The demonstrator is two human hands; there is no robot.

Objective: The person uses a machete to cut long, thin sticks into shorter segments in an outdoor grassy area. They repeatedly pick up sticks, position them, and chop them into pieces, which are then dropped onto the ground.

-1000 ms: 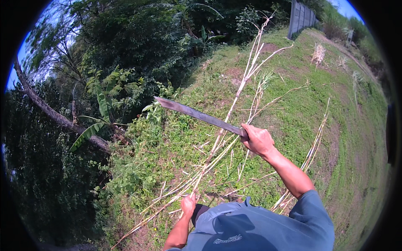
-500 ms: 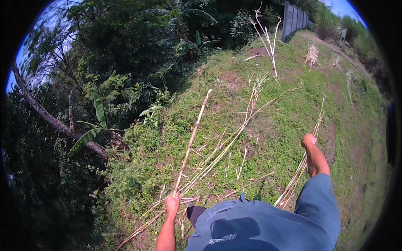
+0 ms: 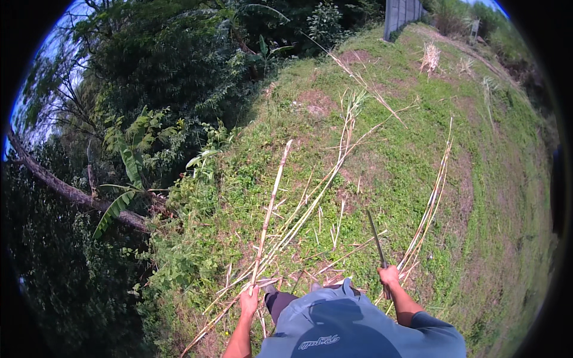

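My left hand [image 3: 249,301] is closed around the lower end of a long, pale cane stalk [image 3: 274,194] that slants up and away from me. My right hand [image 3: 389,275] grips the handle of a machete [image 3: 374,232], its dark, narrow blade tilted up and to the left. Between my hands and farther out, a bundle of long yellowish stalks [image 3: 322,190] lies on the grass, with leafy tops at its far end. Another group of long stalks [image 3: 433,206] stretches along the ground to the right of the machete.
Short cut pieces [image 3: 340,224] litter the grass near me. Thin branching stalks [image 3: 364,83] show farther off. Dense trees and a leaning trunk [image 3: 65,191] border the left side. A grey panel wall [image 3: 403,17] stands at the back, with a dry straw heap [image 3: 430,58] nearby.
My right hand has come down and inward from its outstretched position, and the machete now shows clearly. The far branching stalks have swung from upright to slanting left. My left hand keeps its hold.
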